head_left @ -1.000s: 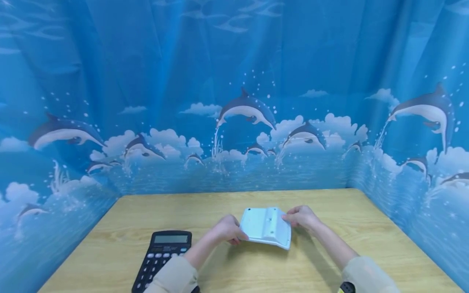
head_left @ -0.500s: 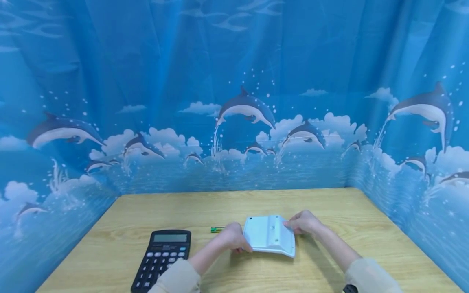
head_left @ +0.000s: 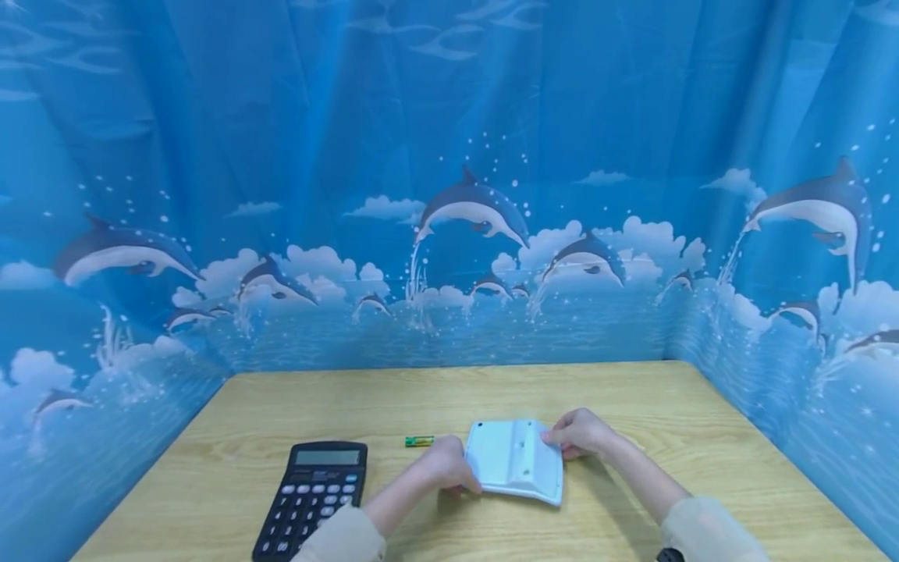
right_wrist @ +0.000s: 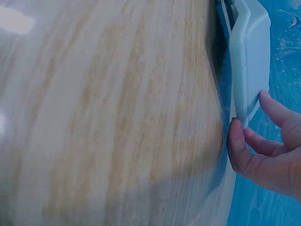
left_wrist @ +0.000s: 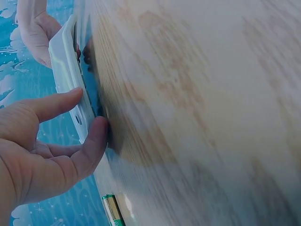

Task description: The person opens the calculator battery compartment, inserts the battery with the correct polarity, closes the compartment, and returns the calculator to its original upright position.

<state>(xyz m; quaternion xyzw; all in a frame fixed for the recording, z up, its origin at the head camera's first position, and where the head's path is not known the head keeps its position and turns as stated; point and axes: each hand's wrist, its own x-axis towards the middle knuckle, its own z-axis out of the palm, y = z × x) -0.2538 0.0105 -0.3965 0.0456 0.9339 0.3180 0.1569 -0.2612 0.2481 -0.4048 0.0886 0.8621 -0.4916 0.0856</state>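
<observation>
And my left grip (head_left: pixel 449 464) and right grip (head_left: pixel 584 432) pinch this flat, pale-blue plastic device (head_left: pixel 497 460), seemingly just above the yellowish wooden desk (head_left: pixel 702 445)!

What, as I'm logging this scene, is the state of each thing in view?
White device: ridged side up, held from both sides; contact with table unclear.
Left hand: pinches the device's left edge.
Right hand: pinches its right edge.
Black calculator: lies face up; display shows no legible digits.
Battery: loose, lying on its side on the table.
Curtain: hanging, with folds.
</observation>
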